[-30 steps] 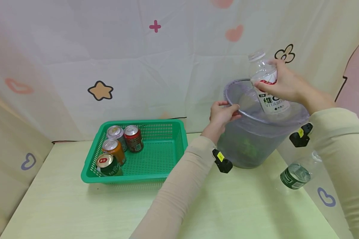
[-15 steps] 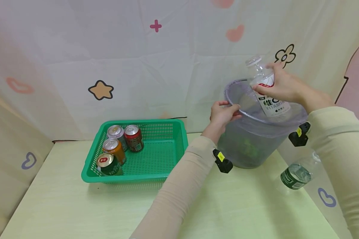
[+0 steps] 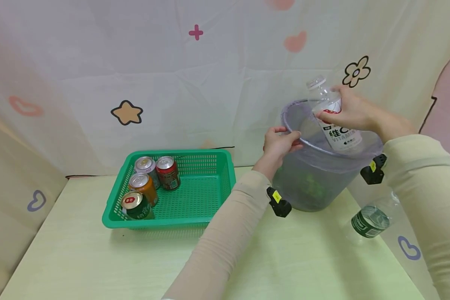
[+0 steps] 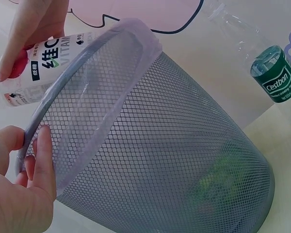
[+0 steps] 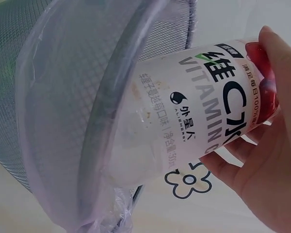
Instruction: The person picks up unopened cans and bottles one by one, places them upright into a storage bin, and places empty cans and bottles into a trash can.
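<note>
My right hand (image 3: 354, 109) grips a clear plastic bottle (image 3: 339, 131) with a white "Vitamin C" label around its middle. The bottle leans over the mouth of a grey mesh trash bin (image 3: 303, 183), its base inside the rim and its capped neck up to the left. A thin purplish plastic liner (image 5: 43, 121) folds over the bin's rim. At the near left of that rim my left hand (image 3: 279, 143) pinches the edge between thumb and fingers, as the left wrist view also shows. Something green (image 4: 223, 179) shows through the mesh near the bin's bottom.
A green plastic basket (image 3: 206, 223) stands on the table (image 3: 97, 266) at left, with several drink cans (image 3: 144, 189) along its left side. A clear bottle with a green label (image 3: 371, 221) is at the right, near the table's edge. A patterned curtain (image 3: 195, 83) hangs behind.
My right hand has lowered slightly and shifted left, taking the bottle a little deeper into the bin. The left hand stays on the rim.
</note>
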A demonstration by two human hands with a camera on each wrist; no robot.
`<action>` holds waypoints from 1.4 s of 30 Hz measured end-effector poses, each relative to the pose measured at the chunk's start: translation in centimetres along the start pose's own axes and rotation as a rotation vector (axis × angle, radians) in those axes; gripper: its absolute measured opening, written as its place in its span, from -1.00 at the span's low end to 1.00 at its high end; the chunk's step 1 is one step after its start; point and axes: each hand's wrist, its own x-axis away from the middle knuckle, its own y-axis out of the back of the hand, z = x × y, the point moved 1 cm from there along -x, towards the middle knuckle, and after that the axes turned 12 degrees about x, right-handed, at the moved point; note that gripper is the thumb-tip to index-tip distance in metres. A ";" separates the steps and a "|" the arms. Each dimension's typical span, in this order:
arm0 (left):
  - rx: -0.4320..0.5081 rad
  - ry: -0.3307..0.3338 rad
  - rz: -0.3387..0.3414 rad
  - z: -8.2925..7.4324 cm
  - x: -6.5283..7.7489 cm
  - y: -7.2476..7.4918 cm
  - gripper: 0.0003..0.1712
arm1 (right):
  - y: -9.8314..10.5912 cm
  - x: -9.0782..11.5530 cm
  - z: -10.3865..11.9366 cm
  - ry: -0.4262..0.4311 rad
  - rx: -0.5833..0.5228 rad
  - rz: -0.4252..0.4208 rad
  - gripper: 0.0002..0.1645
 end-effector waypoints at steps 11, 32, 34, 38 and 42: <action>0.001 -0.001 0.002 0.1 0.0 0.0 -0.64 | -0.6 0.2 -0.2 0.013 -0.013 0.021 0.08; 0.007 -0.002 0.002 0.2 0.0 0.0 -0.62 | -0.7 1.4 -0.3 0.034 -0.002 0.106 0.02; 0.005 -0.003 -0.001 0.2 0.1 -0.1 -0.62 | -0.7 1.6 -0.2 0.044 0.002 0.111 -0.01; 0.002 -0.003 -0.003 0.2 0.1 -0.1 -0.62 | -0.6 1.9 -0.1 0.069 0.008 0.104 -0.06; 0.009 -0.008 0.004 0.3 0.1 -0.1 -0.62 | -0.5 2.3 0.1 0.103 0.025 0.080 -0.12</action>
